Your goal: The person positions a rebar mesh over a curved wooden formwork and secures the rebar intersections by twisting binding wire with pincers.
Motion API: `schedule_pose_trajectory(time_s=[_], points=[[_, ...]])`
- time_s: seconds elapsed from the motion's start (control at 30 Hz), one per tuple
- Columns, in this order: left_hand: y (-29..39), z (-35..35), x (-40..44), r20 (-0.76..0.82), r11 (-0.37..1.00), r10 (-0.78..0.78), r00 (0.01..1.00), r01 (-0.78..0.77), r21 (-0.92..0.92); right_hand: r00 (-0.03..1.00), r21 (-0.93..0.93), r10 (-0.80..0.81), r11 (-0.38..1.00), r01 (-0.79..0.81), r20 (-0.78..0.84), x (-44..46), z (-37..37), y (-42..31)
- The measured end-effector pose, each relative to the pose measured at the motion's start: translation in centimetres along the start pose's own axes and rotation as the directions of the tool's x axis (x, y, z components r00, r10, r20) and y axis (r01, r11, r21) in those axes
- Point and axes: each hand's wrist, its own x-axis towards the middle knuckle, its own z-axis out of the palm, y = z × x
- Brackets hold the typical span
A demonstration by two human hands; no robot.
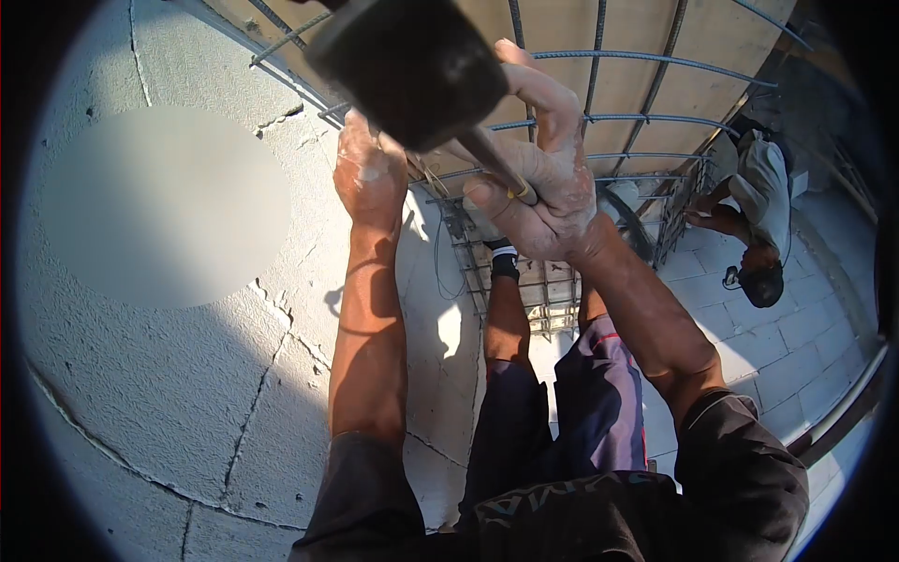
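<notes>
A hammer with a dark, blurred block-shaped head [407, 70] is raised close to the camera. Its thin handle [498, 161] slants down into my right hand [552, 178], lying across the palm between thumb and fingers. That hand is dusty, and some of its fingers stretch upward beyond the handle. My left hand [368, 173] is closed beside the edge of the pale block wall, close to the steel bars. The hammer head covers part of its fingers, so what they hold is hidden. Thin wire or strands [431, 178] show just right of it.
Ribbed steel bars [646, 119] form a grid in front of a wooden panel [562, 80]. The block wall [234, 375] fills the left. Below my legs lies a rebar cage [548, 290]. A person in a cap [763, 197] works at the right above pale blocks [787, 347].
</notes>
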Motion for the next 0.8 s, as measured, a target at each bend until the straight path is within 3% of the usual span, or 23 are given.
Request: schedule_pose_trajectory(time_s=[0.1,0.13,0.17,0.23,0.37,0.47,0.57,0.7,0.8], points=[[-0.3,0.3,-0.4,-0.051,0.944,0.158,0.986,-0.136,0.300,0.991,0.018,0.088,0.996,-0.090,0.105,0.6,-1.5,-1.4],[0.1,0.1,-0.2,-0.050,0.922,0.199,0.979,-0.169,0.349,0.996,-0.040,0.021,0.999,-0.018,0.092,1.1,-1.9,-1.7],[-0.5,0.8,-0.3,-0.092,0.959,0.138,0.986,-0.110,0.260,0.998,-0.032,0.016,0.999,-0.014,0.066,1.1,-1.9,-1.4],[1.3,0.2,0.2,-0.094,0.947,0.079,0.992,-0.045,0.319,1.000,-0.007,0.014,1.000,-0.014,0.012,0.8,-1.4,-0.9],[0.3,0.6,0.1,-0.108,0.961,0.073,0.991,-0.041,0.274,0.962,0.096,0.272,0.957,-0.272,0.020,0.7,-1.3,-0.4],[0.7,0.7,-0.1,-0.128,0.969,0.052,0.990,-0.020,0.245,0.987,0.038,0.158,0.986,-0.160,0.039,1.2,-1.5,-0.9],[0.7,0.7,-0.2,-0.130,0.969,0.040,0.991,-0.007,0.247,0.985,-0.019,0.151,0.988,-0.150,0.079,1.3,-2.6,-2.3],[0.3,0.4,0.0,-0.152,0.930,0.172,0.973,-0.109,0.351,0.987,0.253,0.073,0.961,-0.109,0.145,2.9,-3.2,-3.8],[1.1,-0.3,0.2,-0.123,0.940,0.140,0.982,-0.093,0.330,0.971,0.425,0.023,0.897,-0.125,0.236,5.1,-3.3,-4.2]])
